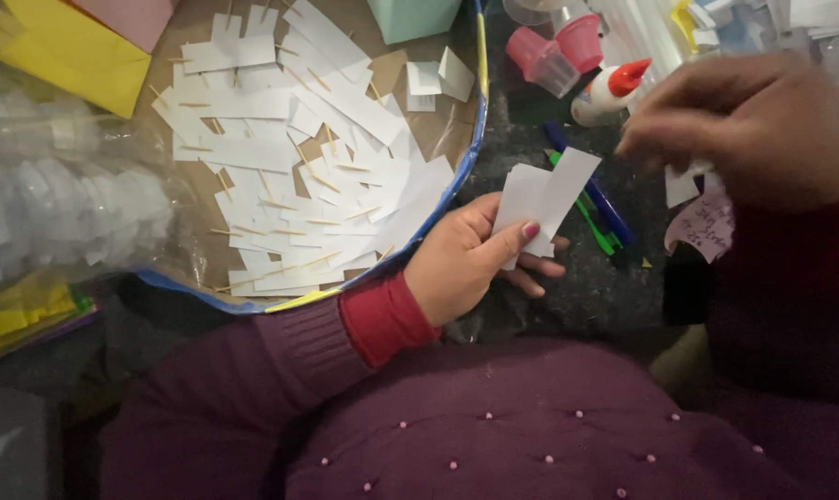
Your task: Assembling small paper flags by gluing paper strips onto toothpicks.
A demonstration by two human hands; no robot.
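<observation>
Closest to me, my left hand (461, 264) is curled shut, thumb pinching a small fan of white paper slips (542, 199), three or so, over the dark worktop (521, 139). My right hand (748, 125) hovers beside it, fingertips bunched, touching another white scrap (681, 188). One round tray (475, 139) at left holds dozens of slips with toothpicks; one glue bottle (609, 91), two pink cups (558, 53).

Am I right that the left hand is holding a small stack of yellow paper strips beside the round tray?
Not quite. The head view shows the left hand holding white paper strips, not yellow ones. The rest stands: it holds them beside the round tray.
</observation>
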